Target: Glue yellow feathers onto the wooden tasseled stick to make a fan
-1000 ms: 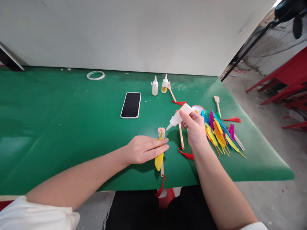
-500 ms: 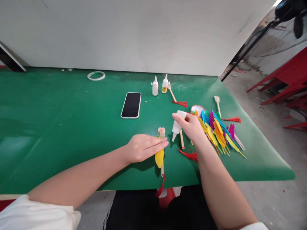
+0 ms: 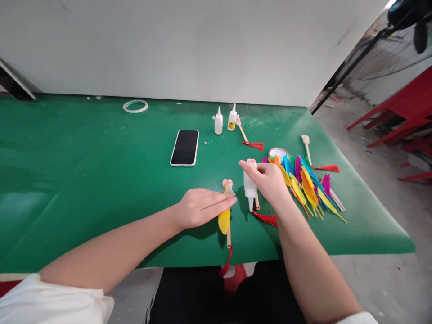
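My left hand [image 3: 201,208] has its fingers laid together across a wooden stick [image 3: 228,238] with a pinkish ornamental head, holding it along with a yellow feather [image 3: 223,222]; the thumb is hidden. A red tassel [image 3: 229,259] hangs from the stick's lower end. Closed around a white squeeze bottle [image 3: 249,186] is my right hand [image 3: 269,180], to the right of that stick. The bottle's nozzle points down and stays apart from the feather. Partly behind the bottle lies another tasselled stick [image 3: 257,200].
Colourful feathers [image 3: 305,184] are heaped at right beside a round container [image 3: 278,153]. Two small bottles [image 3: 218,122] stand at the back, near a tasselled stick [image 3: 243,134]; another tasselled stick [image 3: 306,148] lies far right. A phone [image 3: 185,147] and white ring [image 3: 135,106] rest on the green table [image 3: 101,153].
My right hand has tipped the bottle from a slant to nearly upside down, its nozzle swinging right and lower. The left hand has hardly moved.
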Available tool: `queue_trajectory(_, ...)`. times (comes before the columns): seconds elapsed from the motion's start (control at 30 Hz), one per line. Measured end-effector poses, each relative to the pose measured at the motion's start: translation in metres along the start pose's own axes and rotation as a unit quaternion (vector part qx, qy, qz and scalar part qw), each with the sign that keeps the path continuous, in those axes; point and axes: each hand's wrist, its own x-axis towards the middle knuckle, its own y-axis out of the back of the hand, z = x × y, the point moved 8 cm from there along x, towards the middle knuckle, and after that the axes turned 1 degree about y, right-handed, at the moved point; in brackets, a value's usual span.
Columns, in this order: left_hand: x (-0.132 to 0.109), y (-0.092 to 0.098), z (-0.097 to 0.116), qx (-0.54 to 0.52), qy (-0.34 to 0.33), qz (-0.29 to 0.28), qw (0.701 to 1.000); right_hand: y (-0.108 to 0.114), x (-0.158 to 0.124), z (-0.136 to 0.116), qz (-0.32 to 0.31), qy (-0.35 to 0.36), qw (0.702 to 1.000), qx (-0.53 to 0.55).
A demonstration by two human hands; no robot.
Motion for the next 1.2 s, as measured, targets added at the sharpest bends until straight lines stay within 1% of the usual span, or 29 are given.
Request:
queue_trajectory(0.13, 0.001, 0.0, -0.001, 0.0, 0.0, 0.0, 1.0, 0.001, -0.003, -0.004, -0.004, 0.003, 1.0, 0.0)
queue_trajectory(0.2, 0.001, 0.0, 0.0, 0.001, -0.001, 0.001, 1.0, 0.002, -0.003, -0.005, -0.008, 0.006, 1.0, 0.021)
queue_trajectory(0.3, 0.002, 0.003, 0.001, 0.005, -0.006, 0.01, 1.0, -0.002, -0.002, -0.003, -0.051, 0.005, 0.993, 0.106)
queue_trajectory(0.37, 0.002, 0.005, 0.001, 0.008, -0.011, 0.019, 1.0, -0.004, -0.001, 0.001, -0.087, -0.007, 0.979, 0.187)
queue_trajectory(0.43, 0.002, 0.005, 0.002, 0.012, -0.013, 0.023, 1.0, -0.004, 0.001, 0.005, -0.1, -0.02, 0.96, 0.261)
queue_trajectory(0.57, 0.002, 0.002, 0.003, 0.01, -0.017, 0.006, 1.0, 0.0, 0.005, 0.01, -0.085, -0.027, 0.929, 0.36)
queue_trajectory(0.7, 0.004, -0.003, 0.009, 0.002, -0.037, -0.019, 0.999, 0.004, 0.009, 0.012, -0.034, -0.031, 0.905, 0.423)
queue_trajectory(0.77, 0.005, -0.004, 0.011, 0.003, -0.044, -0.021, 0.999, 0.002, 0.011, 0.015, -0.02, -0.04, 0.891, 0.451)
queue_trajectory(0.87, 0.005, -0.004, 0.013, 0.004, -0.051, -0.012, 0.999, -0.003, 0.014, 0.018, -0.016, -0.047, 0.874, 0.484)
queue_trajectory(1.03, 0.006, -0.001, 0.015, 0.013, -0.059, 0.01, 0.998, -0.008, 0.015, 0.023, -0.004, -0.053, 0.867, 0.496)
queue_trajectory(1.2, 0.01, 0.0, 0.018, 0.032, -0.072, 0.003, 0.997, -0.008, 0.014, 0.023, 0.0, -0.053, 0.863, 0.503)
